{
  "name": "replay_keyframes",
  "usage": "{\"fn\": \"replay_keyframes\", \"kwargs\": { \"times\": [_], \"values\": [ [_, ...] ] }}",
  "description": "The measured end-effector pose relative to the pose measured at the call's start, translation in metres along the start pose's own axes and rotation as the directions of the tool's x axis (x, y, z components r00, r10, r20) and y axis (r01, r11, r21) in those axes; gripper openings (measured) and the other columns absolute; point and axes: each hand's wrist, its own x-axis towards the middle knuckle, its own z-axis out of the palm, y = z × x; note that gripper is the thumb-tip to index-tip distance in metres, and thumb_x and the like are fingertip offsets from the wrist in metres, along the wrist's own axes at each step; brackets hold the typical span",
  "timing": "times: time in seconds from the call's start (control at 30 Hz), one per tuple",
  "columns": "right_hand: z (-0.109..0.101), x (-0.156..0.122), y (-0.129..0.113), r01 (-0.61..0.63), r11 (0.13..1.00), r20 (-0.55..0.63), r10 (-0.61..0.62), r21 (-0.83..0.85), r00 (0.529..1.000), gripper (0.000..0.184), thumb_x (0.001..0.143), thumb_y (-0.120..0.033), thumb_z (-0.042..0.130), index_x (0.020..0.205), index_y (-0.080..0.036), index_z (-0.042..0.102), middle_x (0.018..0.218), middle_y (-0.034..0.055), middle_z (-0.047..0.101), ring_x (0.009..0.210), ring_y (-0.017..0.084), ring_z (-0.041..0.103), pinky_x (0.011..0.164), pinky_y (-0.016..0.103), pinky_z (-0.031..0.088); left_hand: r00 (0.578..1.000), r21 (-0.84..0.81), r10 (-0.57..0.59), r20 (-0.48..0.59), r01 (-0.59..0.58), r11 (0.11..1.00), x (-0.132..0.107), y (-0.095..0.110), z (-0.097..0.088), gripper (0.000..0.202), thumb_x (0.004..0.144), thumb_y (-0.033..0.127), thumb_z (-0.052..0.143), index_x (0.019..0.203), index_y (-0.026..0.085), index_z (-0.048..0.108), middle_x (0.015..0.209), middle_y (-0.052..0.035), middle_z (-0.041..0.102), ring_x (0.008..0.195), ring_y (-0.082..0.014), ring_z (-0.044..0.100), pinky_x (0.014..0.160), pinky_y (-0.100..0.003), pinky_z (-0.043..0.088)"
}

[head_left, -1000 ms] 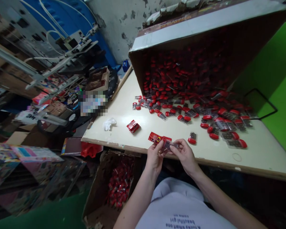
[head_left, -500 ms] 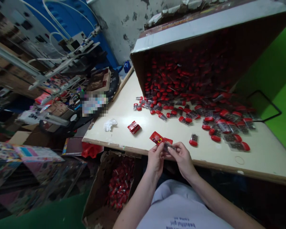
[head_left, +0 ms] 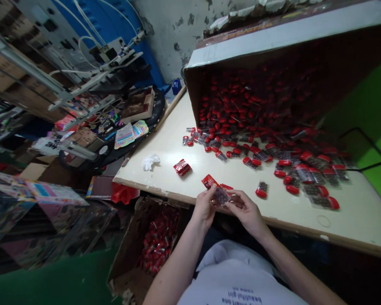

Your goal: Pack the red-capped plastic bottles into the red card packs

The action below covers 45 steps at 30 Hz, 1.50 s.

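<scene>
My left hand point(head_left: 205, 206) pinches a red printed card point(head_left: 208, 181) together with a clear packet point(head_left: 222, 196) of small dark pieces, just above the table's front edge. My right hand point(head_left: 245, 209) has its fingertips closed at the packet's right lower edge. Behind the packet, a second red piece point(head_left: 226, 186) shows partly; whether it is held or lies on the table I cannot tell. To the left lies a small stack of red printed cards point(head_left: 181, 167). One clear packet with a red end point(head_left: 262, 189) lies right of my hands.
A large carton point(head_left: 193, 91) lies on its side, many red-ended packets spilling onto the table point(head_left: 165, 140). A crumpled white tissue point(head_left: 150, 162) and a rubber band point(head_left: 323, 221) lie there too. Below left stands a box point(head_left: 127, 241) of red packets. Machinery point(head_left: 98, 67) occupies the left.
The view has shifted slightly, so the table appears further right. My right fingers have moved off the packet's face to its lower edge, leaving more of the clear packet visible.
</scene>
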Motion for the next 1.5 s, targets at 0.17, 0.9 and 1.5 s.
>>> {"fn": "replay_keyframes", "kwargs": {
  "times": [0.17, 0.9, 1.5],
  "values": [
    [-0.003, -0.001, -0.001, -0.006, 0.998, -0.026, 0.007, 0.06, 1.0, 0.026, 0.07, -0.033, 0.069, 0.093, -0.026, 0.059, 0.097, 0.0018, 0.065, 0.085, 0.02, 0.063, 0.076, 0.036, 0.054, 0.996, 0.006, -0.05, 0.076, 0.05, 0.999, -0.005, -0.004, 0.003, 0.04, 0.066, 0.046, 0.068, 0.083, 0.009, 0.067, 0.083, -0.0115, 0.067, 0.064, -0.0145, 0.059, 0.061, -0.026, 0.044],
    [0.004, 0.006, 0.008, -0.11, 0.967, -0.056, 0.126, 0.23, 0.99, 0.039, 0.068, -0.035, 0.072, 0.095, -0.026, 0.046, 0.079, -0.002, 0.067, 0.063, 0.014, 0.065, 0.059, 0.028, 0.054, 0.988, -0.053, -0.046, 0.15, 0.054, 0.997, -0.014, -0.017, 0.006, 0.037, 0.072, 0.042, 0.064, 0.091, 0.009, 0.066, 0.076, -0.0075, 0.063, 0.061, -0.0099, 0.054, 0.06, -0.022, 0.04],
    [-0.118, 0.032, 0.02, 0.076, 0.625, -0.076, -0.213, -0.777, 0.974, 0.02, 0.082, -0.024, 0.049, 0.099, -0.022, 0.059, 0.095, 0.0063, 0.063, 0.083, 0.021, 0.061, 0.077, 0.038, 0.049, 0.91, 0.548, 0.198, -0.365, 0.037, 0.836, -0.018, 0.016, -0.156, 0.043, 0.062, 0.048, 0.067, 0.085, 0.012, 0.063, 0.079, -0.0109, 0.069, 0.08, -0.0249, 0.064, 0.072, -0.032, 0.045]
  ]
}}
